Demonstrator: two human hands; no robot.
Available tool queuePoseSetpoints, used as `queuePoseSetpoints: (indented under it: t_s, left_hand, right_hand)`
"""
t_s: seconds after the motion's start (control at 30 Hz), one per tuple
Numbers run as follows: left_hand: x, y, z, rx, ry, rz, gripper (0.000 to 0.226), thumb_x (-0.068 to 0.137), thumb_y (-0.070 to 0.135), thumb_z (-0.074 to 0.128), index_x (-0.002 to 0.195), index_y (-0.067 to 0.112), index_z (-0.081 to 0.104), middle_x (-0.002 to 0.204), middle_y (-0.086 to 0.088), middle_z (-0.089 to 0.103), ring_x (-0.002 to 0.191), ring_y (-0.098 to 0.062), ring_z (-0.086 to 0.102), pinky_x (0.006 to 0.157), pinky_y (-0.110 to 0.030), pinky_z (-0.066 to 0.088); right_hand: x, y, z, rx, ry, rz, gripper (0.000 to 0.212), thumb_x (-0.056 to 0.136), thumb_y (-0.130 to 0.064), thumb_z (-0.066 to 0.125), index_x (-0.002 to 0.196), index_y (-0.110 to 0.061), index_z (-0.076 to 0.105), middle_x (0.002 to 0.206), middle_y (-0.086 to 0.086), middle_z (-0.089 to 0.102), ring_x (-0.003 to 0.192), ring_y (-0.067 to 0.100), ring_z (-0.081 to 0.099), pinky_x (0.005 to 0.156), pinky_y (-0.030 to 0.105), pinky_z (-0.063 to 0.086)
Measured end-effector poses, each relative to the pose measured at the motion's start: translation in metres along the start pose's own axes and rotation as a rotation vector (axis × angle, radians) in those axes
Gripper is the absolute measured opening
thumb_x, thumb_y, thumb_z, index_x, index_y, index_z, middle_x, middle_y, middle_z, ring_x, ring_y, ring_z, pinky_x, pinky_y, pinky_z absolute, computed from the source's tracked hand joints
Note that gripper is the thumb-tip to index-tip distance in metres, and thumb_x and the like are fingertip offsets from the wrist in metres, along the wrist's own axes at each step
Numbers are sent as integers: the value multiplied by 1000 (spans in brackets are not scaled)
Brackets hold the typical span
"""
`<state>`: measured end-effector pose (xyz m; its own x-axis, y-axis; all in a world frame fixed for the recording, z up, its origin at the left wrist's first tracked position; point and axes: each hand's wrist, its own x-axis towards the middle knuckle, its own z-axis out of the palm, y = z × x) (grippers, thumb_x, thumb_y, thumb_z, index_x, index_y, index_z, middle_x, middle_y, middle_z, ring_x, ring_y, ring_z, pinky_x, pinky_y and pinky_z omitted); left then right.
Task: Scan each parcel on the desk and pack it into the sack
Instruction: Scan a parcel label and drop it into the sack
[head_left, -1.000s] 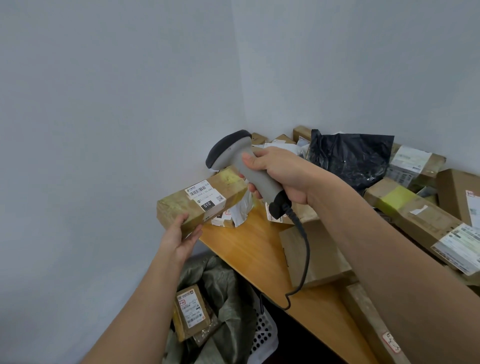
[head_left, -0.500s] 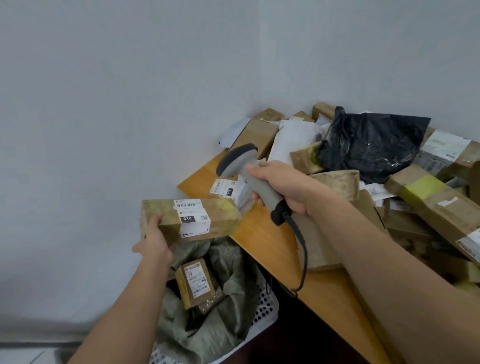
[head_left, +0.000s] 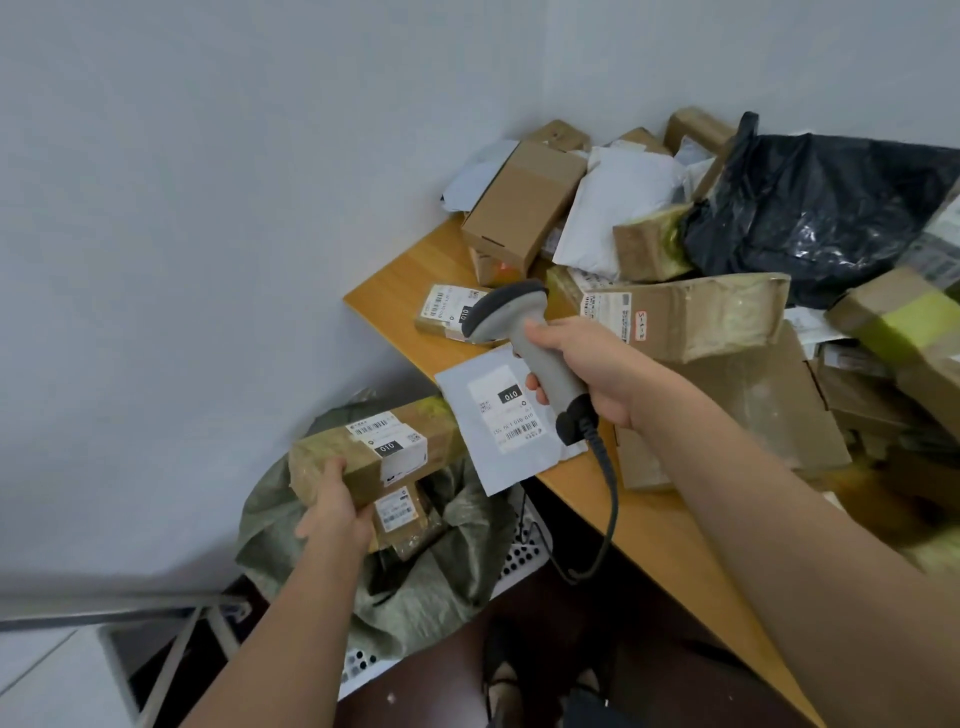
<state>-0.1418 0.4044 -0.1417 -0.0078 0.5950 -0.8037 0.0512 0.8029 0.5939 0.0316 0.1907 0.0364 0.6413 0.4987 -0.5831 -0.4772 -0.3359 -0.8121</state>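
Observation:
My left hand (head_left: 332, 506) grips one end of a long taped brown parcel (head_left: 374, 449) with a white "010" label, holding it just above the open mouth of the grey-green sack (head_left: 415, 587). Another labelled box (head_left: 402, 519) lies inside the sack. My right hand (head_left: 587, 371) holds a grey barcode scanner (head_left: 519, 332) over the wooden desk (head_left: 395, 296), its black cable hanging off the desk's front edge. Under the scanner lies a white mailer (head_left: 498, 415) with a "010" label.
Many brown boxes, a white padded bag (head_left: 618, 208) and a black plastic bag (head_left: 821, 202) are piled along the desk's back and right. The sack sits in a white perforated basket (head_left: 524, 551) beside the desk. A metal frame (head_left: 171, 649) stands at lower left.
My left hand has carried the long parcel down and left, off the desk, to the sack's mouth. The scanner hand stays over the desk. The view has tilted downward.

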Motion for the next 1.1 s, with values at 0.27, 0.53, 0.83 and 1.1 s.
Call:
queuePoseSetpoints:
  t_s: [0.27,0.53,0.83,1.1]
  left_hand:
    - [-1,21,1,62,-16,130,93,52,40,80,132,13,40,119,-11,57,98,-28,65,68,-45,60]
    - [8,27,-24,123,175,129,115,37,59,74,137,16,35,115,-5,58,92,-25,62,80,-43,54]
    - [60,-87,-33,96,64,-107,66,84,31,73,139,10,42,126,-12,56,105,-28,61,81,-36,52]
    - [145,-188,-15,203,-142,-216,79,74,53,73,133,8,45,122,-10,62,108,-30,64,75,-38,58]
  right_hand:
    - [6,-10,-7,130,58,0,31,101,-33,52,113,-4,54,86,14,55,63,18,56,58,31,50]
    - [4,-13,6,103,-20,-25,40,102,-32,50,125,0,51,86,12,54,61,16,56,56,28,50]
    - [36,16,29,-35,-71,-70,40,102,-33,49,125,0,53,80,12,57,54,11,56,50,22,50]
    - [56,57,23,-75,-85,-135,41,101,-35,51,123,0,55,79,11,57,51,9,57,50,23,51]
